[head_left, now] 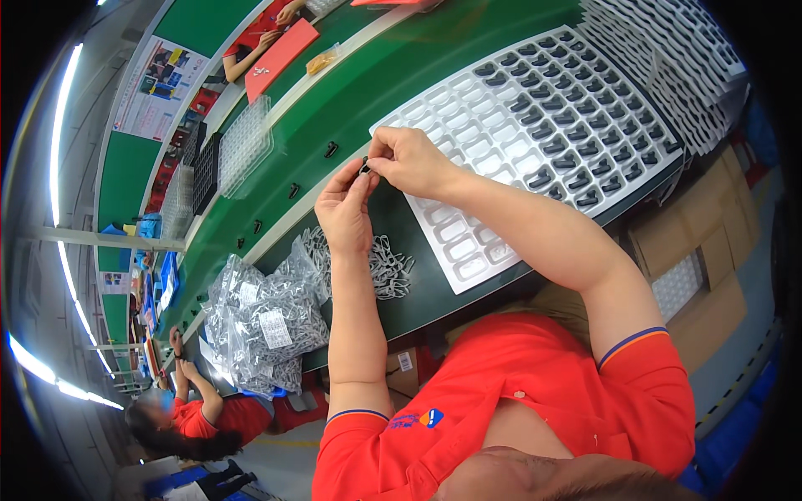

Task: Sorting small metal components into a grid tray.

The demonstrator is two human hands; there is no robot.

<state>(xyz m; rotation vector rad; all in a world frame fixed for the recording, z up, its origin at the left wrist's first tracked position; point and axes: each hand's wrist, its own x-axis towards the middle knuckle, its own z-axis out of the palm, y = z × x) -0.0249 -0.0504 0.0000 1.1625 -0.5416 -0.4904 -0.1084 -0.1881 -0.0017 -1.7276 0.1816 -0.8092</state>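
Observation:
My left hand (344, 209) and my right hand (411, 163) meet above the table edge, both closed in a pinch. Between their fingertips is a small black part (365, 166), with a pale edge showing beside it; the fingers cover most of it. Below my left hand lies a loose pile of grey metal loop-shaped clips (389, 269). To the right of my hands, a white moulded tray (461, 224) holds many similar-looking black parts (576, 132) in its far and right pockets. The pockets on its left side hold none.
Clear bags of metal pieces (271, 321) lie left of my forearm. Single black parts (332, 149) sit spaced along the green belt (305, 125). Stacked white trays (668, 67) rise at the far right, above a cardboard box (702, 225). Other people work across and to the left.

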